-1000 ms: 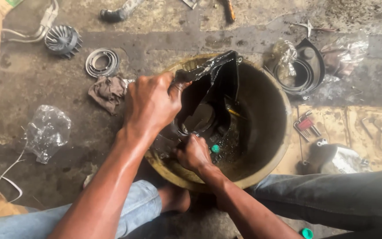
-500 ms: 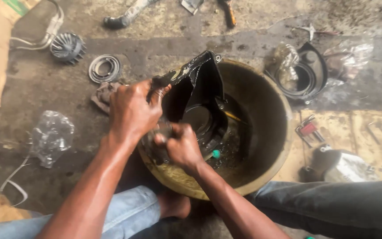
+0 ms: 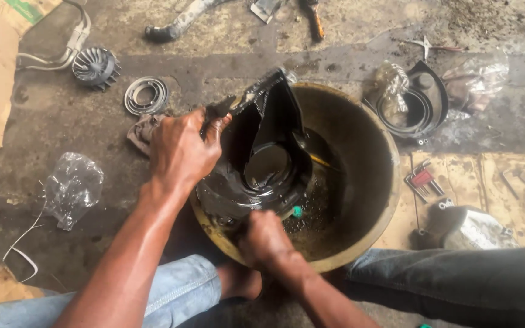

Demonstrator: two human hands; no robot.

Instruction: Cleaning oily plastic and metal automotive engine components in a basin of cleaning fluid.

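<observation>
Item: black oily housing [image 3: 262, 164], tilted inside the basin [image 3: 366, 140], against its left wall. We grip its upper left edge with the left hand [image 3: 180, 149], fingers curled shut. Our right hand [image 3: 265, 240] is closed at its lower rim; what it pinches we cannot tell. Rag [image 3: 143, 130] left of basin.

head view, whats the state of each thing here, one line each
black housing: tilted in the basin, wet and oily
left hand: grip closed on the housing's upper edge
right hand: closed at the housing's lower edge, what it holds hidden
basin: upright on the floor, dark liquid at the bottom
rag: crumpled on the floor
plastic bag: crumpled, lying flat
hex key set: fanned open on cardboard
</observation>
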